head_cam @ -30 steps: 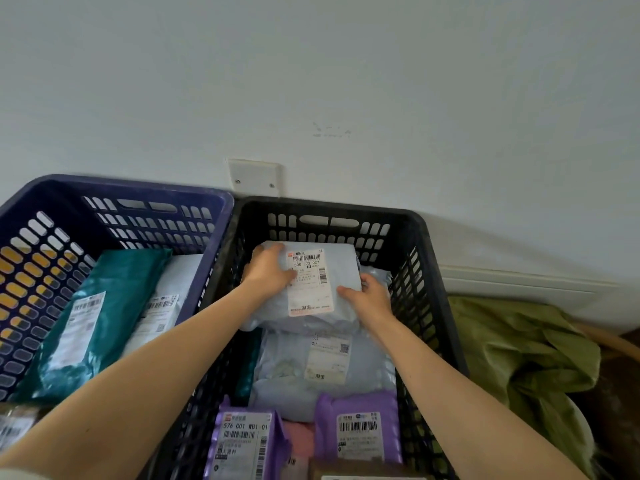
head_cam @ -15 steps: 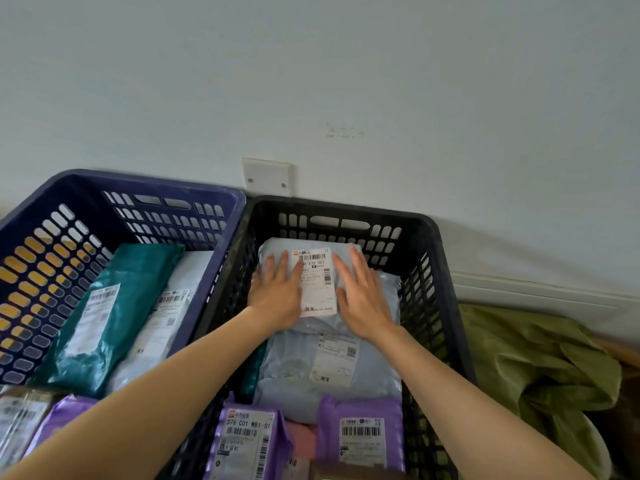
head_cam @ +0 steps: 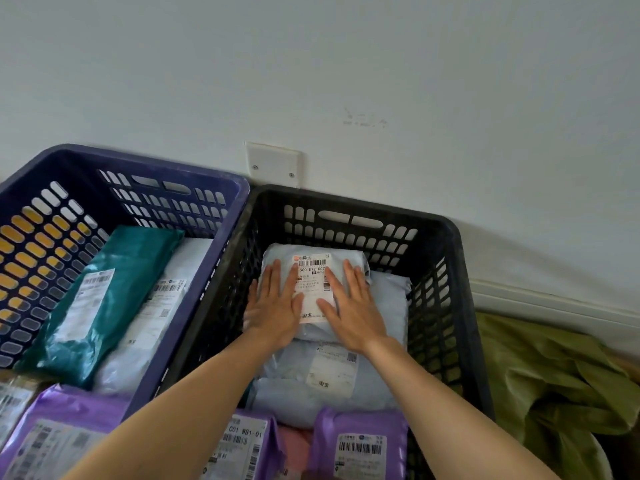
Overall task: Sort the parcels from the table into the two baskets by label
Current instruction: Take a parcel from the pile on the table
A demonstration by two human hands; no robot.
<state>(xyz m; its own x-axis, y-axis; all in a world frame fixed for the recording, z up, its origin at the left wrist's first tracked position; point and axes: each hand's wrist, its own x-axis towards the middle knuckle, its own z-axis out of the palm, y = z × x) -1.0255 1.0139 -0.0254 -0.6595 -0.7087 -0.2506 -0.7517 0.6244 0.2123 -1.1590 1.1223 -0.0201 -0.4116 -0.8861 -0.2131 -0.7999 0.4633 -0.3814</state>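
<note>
I see my left hand and right hand lying flat with fingers straight, pressing down on the pale blue parcel at the far end of the black basket. Its white label shows between them. The parcel rests on another pale parcel. The blue basket stands just beside, on the left.

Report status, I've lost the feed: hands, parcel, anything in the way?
Both open: left hand and right hand flat on grey parcel. Parcel label-up in black basket, atop second grey parcel. Nothing blocking.
</note>
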